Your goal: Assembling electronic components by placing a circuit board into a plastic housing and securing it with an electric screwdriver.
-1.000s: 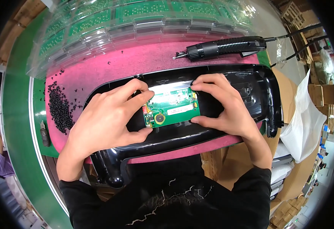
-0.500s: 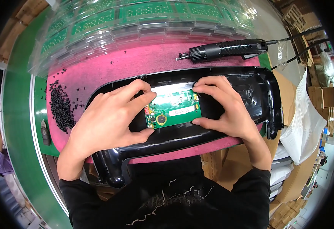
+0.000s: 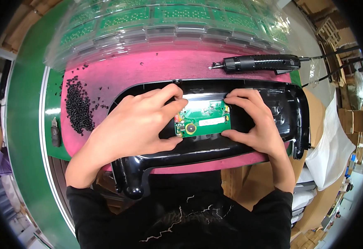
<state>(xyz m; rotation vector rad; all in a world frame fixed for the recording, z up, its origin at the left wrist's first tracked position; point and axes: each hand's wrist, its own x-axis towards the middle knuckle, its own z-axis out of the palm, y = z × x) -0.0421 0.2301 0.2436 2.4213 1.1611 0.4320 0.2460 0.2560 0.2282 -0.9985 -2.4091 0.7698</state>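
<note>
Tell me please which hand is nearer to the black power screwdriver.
Right. The right hand is at the right end of the green circuit board, below the black power screwdriver; the left hand, at the left end, is farther away.

Bright overhead light, glare on glossy black shell [image 3: 202,150], bowed edges, darkened corners.

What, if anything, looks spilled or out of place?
Small black pieces lie heaped loose at the left of the pink mat, some straying across it, which looks untidy, perhaps spilled. The circuit board shows no obvious damage.
</note>
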